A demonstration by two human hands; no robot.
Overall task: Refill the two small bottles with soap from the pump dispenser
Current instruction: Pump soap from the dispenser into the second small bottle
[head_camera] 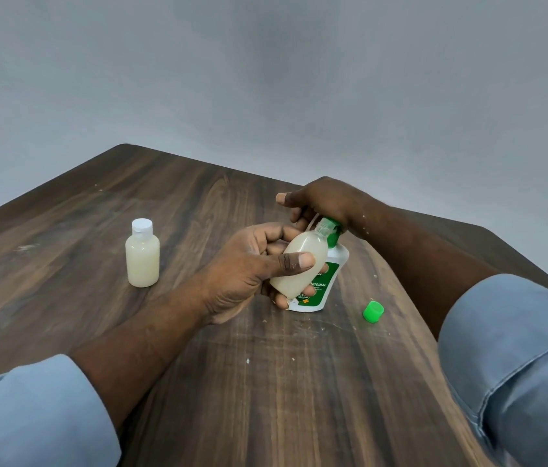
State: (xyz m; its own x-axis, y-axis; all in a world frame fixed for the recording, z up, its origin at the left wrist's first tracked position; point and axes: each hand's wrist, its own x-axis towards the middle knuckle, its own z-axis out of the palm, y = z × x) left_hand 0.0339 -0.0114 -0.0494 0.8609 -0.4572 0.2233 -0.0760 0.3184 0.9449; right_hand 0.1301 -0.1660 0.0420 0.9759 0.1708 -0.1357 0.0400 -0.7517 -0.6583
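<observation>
Milky-white soap is filling most of the open small bottle (299, 261). The left hand (249, 267) is gripping it, thumb across the front, fingers wrapped behind. Its long axis is slanting up and away from that hand, putting the open neck right at the nozzle of the pump dispenser (328, 284) just beyond the fingertips. The right hand (319, 200) is curling over the pump head, pressing down I'd guess. Well outside the left hand, the second bottle (142, 257) is standing capped and nearly full. A green cap (373, 311) is lying by the right forearm.
</observation>
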